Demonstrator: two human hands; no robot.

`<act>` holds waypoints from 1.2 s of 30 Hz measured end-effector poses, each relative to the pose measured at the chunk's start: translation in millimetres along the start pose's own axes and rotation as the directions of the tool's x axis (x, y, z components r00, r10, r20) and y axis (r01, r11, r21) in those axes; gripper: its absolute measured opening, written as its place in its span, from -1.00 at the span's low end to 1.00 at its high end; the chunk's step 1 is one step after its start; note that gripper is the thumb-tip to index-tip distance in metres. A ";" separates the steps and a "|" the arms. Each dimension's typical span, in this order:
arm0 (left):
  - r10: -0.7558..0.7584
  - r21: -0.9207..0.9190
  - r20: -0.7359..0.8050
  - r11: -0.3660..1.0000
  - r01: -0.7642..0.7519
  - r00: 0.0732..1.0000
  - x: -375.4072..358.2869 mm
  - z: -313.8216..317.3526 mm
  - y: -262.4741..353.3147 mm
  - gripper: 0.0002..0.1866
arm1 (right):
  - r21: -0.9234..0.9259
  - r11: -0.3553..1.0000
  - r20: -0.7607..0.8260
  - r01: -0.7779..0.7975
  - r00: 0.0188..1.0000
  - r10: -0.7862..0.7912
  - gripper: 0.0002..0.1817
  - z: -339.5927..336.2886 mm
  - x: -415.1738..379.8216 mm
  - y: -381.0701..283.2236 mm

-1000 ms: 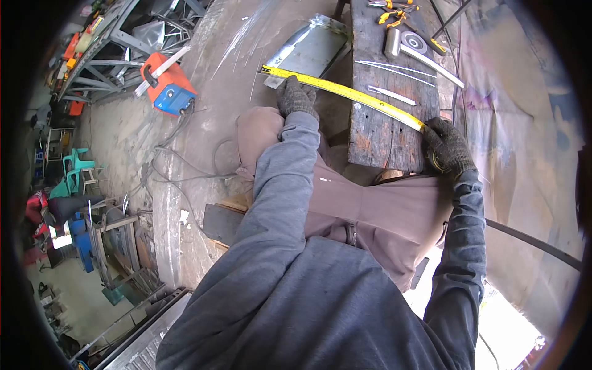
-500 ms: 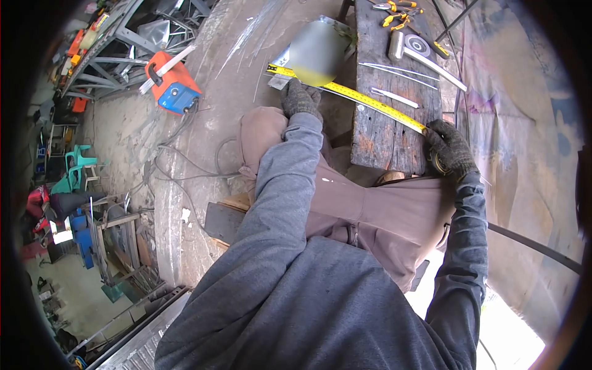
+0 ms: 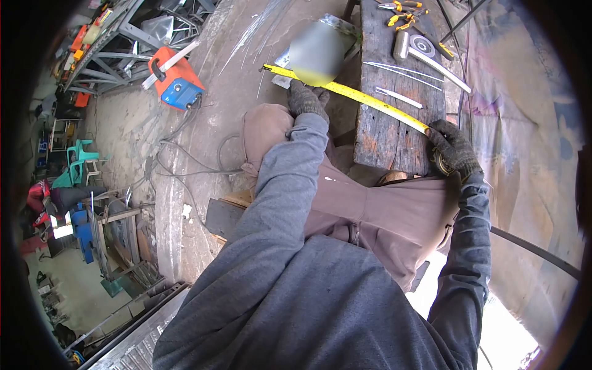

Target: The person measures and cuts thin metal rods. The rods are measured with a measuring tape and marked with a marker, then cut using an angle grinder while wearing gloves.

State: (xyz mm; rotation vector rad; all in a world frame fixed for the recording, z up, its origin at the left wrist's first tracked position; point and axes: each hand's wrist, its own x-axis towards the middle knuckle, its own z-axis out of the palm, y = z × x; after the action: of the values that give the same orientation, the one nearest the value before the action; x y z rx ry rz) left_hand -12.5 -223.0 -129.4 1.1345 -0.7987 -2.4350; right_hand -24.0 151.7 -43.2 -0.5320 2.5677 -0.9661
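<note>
Shirt cloth in dark grey (image 3: 320,302), worn by the person, fills the view from its centre down to 6 o'clock. Brownish trousers (image 3: 376,200) come next, one knee bent toward 11 o'clock. A weathered wooden bench (image 3: 385,140) runs from the person's lap toward 1 o'clock. Beyond the left hand, at 12 o'clock, lies a metal panel (image 3: 338,32), much of it hidden by a blurred patch. An orange-and-blue machine (image 3: 180,86) stands on the floor between 10 and 11 o'clock.

A yellow tape measure (image 3: 354,94) is drawn out from just short of 12 o'clock, past the near side of the panel, across the bench to between 2 and 3 o'clock. A pale-handled hammer (image 3: 439,69) lies on the bench at 2 o'clock.

The right hand (image 3: 453,147), in a dark knit glove, is closed round the tape's case beside the bench edge, between 2 and 3 o'clock. The left hand (image 3: 306,100), gloved alike, is at 12 o'clock against the blade's lower edge; whether its fingers pinch the blade, I cannot tell. Smaller still are a white slim tool (image 3: 399,97), orange-handled pliers (image 3: 402,21) and a round disc (image 3: 422,45), all toward 1 o'clock.
</note>
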 end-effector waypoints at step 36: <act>0.071 -0.065 0.031 0.995 -0.069 0.997 -4.1 -0.4 -9.1 -0.28 | -0.009 0.997 0.019 0.072 0.997 -0.072 -0.74 -1.1 -0.2 -6.1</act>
State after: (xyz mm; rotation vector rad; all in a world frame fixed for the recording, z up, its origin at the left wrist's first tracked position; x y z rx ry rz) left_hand -10.2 -213.9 -132.8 1.0279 -0.7515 -2.4095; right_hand -22.9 148.1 -38.1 -0.6372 2.5536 -0.9674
